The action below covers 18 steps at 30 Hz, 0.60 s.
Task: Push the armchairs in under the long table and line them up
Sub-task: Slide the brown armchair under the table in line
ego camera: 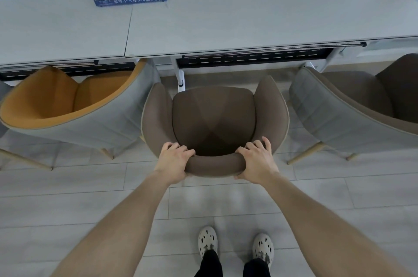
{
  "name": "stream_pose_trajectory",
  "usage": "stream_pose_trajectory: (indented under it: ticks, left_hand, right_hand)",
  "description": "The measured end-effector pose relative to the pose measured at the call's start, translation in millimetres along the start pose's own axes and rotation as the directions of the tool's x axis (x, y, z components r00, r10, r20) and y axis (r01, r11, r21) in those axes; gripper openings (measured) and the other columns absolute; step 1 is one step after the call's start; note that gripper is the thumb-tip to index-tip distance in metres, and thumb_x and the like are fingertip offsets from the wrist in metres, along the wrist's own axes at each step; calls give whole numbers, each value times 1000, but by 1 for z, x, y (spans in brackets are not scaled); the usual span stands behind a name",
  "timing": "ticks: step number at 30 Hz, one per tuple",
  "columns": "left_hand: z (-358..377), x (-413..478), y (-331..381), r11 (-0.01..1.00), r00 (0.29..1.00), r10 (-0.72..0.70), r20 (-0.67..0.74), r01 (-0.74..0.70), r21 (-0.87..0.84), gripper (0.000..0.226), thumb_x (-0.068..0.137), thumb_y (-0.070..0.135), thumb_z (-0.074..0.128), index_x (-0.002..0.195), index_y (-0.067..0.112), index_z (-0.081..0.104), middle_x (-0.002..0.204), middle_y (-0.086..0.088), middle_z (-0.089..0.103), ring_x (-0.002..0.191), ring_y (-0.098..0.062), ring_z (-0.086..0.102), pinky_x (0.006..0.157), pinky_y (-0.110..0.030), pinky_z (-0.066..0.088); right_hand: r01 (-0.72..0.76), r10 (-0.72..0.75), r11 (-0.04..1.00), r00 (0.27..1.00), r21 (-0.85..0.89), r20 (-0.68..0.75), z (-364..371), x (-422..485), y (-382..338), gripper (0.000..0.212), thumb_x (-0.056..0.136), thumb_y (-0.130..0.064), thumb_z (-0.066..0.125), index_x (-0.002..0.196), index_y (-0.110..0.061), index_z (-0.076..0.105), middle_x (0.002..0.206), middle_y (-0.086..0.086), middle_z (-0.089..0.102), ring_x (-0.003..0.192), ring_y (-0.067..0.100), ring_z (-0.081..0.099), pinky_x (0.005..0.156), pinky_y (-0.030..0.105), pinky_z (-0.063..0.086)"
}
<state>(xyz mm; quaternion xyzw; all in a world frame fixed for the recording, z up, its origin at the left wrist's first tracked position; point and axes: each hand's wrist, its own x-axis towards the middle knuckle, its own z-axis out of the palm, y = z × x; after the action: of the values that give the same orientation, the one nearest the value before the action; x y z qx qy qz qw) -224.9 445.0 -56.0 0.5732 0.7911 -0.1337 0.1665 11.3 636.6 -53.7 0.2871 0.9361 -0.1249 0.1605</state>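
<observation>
— Brown armchair (pixel 213 118) at twelve o'clock, just short of the counter (pixel 248 16); padded, fairly light?
— Probably; left grip (pixel 174 161) and right grip (pixel 255 161) both wrap its backrest top, a firm place to push.

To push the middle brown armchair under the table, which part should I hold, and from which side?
Take the brown armchair by the curved top of its backrest, from behind, left hand and right hand apart; its seat opens toward the long table.
</observation>
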Motion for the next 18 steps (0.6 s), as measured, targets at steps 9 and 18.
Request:
stream_pose_trajectory:
  ticks: [9, 18]
  left_hand:
    - [5, -2, -2, 1000, 1000, -2, 2, 2, -10, 57, 77, 47, 79, 130, 42, 58, 118, 12, 65, 118, -21, 56, 113, -40, 32]
    - [5, 8, 8, 999, 999, -18, -40, 17, -32, 54, 77, 49, 76, 128, 44, 58, 117, 13, 65, 116, -20, 55, 113, -39, 32]
  right_hand:
    - [-2, 2, 999, 1000, 34, 18, 3, -8, -3, 80, 71, -81, 77, 139, -42, 59, 131, -6, 61, 135, 26, 47, 131, 60, 3]
    - [26, -26, 999, 1000, 20, 1, 7, 3, 17, 85, 65, -80, 79, 138, -40, 60, 127, -4, 59, 131, 28, 46, 129, 58, 4]
